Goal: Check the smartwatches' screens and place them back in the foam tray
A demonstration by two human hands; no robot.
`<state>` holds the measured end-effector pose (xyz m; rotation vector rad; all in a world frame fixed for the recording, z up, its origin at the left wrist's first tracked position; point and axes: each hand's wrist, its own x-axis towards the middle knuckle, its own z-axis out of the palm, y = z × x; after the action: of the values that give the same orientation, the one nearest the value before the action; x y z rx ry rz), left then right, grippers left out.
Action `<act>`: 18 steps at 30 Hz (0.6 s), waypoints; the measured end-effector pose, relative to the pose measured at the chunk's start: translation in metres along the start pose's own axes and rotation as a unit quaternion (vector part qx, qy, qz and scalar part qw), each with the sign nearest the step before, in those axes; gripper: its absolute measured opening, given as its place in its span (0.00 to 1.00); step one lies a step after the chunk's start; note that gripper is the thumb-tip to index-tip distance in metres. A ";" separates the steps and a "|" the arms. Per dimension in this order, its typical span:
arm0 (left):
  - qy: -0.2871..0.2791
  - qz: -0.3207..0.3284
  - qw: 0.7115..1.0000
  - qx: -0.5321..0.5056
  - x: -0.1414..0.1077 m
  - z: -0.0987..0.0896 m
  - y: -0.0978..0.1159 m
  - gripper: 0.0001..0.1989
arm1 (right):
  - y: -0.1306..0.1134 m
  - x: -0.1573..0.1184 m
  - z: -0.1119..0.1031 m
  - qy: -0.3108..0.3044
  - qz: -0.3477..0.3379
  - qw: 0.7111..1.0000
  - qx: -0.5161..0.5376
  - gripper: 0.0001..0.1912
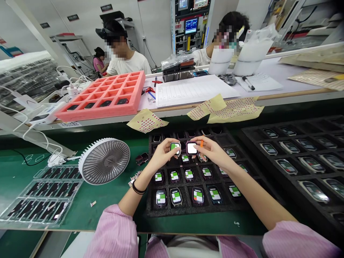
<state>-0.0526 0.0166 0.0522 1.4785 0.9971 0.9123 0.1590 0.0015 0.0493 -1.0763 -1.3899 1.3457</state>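
Above the black foam tray (166,211) both of my hands are raised side by side. My left hand (163,152) grips a smartwatch body (174,146) with a green and white screen, thumb over its lower edge. In my right hand (212,150) is a second smartwatch body (191,148) with a dark rim and a plain white lit screen. An orange strip (201,144) shows at the right fingers; what it belongs to I cannot make out. Several strapless watches, many with green and white screens, lie in the tray's compartments below.
Left stand a round fan (105,161) and clear plastic trays (25,215) with black parts. Another foam tray (291,190) of watches lies right. On the shelf are a pink foam tray (100,114) and papers (188,91); yellow sticker sheets (146,121) hang below. Two people sit opposite.
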 end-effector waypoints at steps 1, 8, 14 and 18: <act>0.010 -0.001 1.000 -0.003 0.000 0.000 0.001 0.16 | 0.001 0.000 0.000 -0.010 0.001 1.000 0.000 0.19; 0.008 -0.005 1.000 -0.013 0.001 0.000 0.003 0.16 | 0.001 0.000 0.000 -0.042 0.012 0.999 0.008 0.22; -0.058 0.013 0.998 -0.002 -0.001 -0.001 -0.001 0.20 | -0.001 0.000 0.001 0.033 0.005 0.999 0.012 0.19; -0.072 0.002 0.997 0.007 -0.002 0.000 -0.001 0.20 | 0.000 0.001 0.000 0.073 0.004 0.997 0.010 0.18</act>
<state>-0.0532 0.0151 0.0508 1.5353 0.8972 0.7902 0.1586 0.0024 0.0495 -1.1439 -1.2647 1.2577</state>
